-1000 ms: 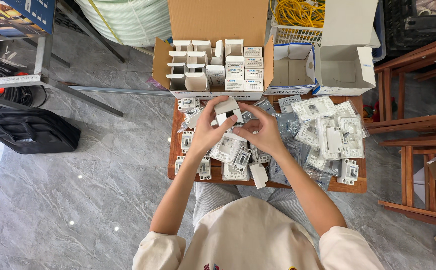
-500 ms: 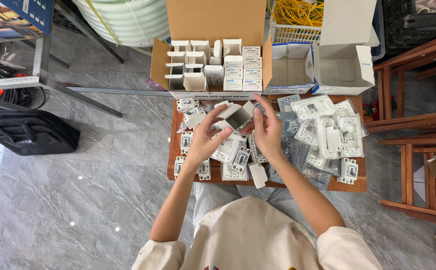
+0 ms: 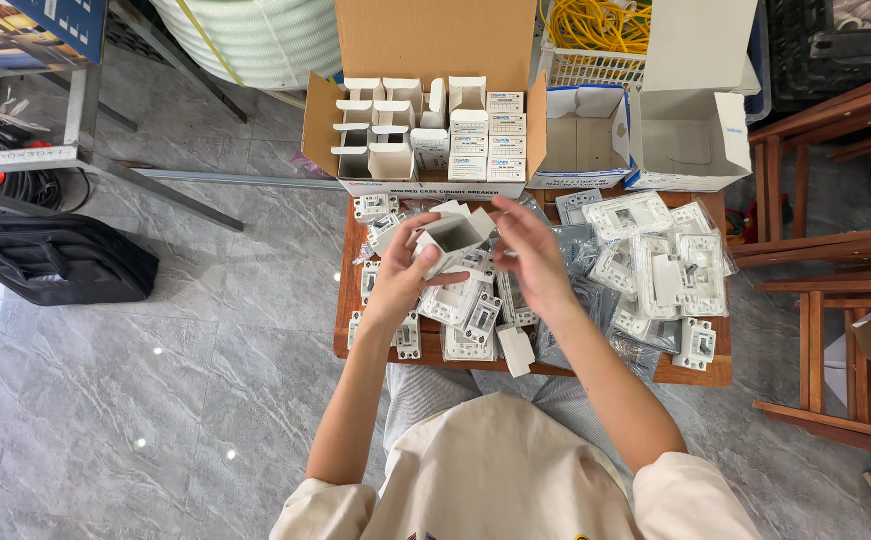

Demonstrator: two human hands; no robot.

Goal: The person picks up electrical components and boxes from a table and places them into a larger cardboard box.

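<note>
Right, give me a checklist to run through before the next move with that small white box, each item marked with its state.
1. Left hand grips the small white box: ok.
2. Box mouth open, flaps clear: ok.
3. Box inside empty: cannot tell.
4. Right hand holding a part: cannot tell; it is beside the box with fingers spread.
5. Loose white parts within reach on the wooden table: ok.
6. Room left in the big carton behind: ok, several small boxes there stand open.
</note>
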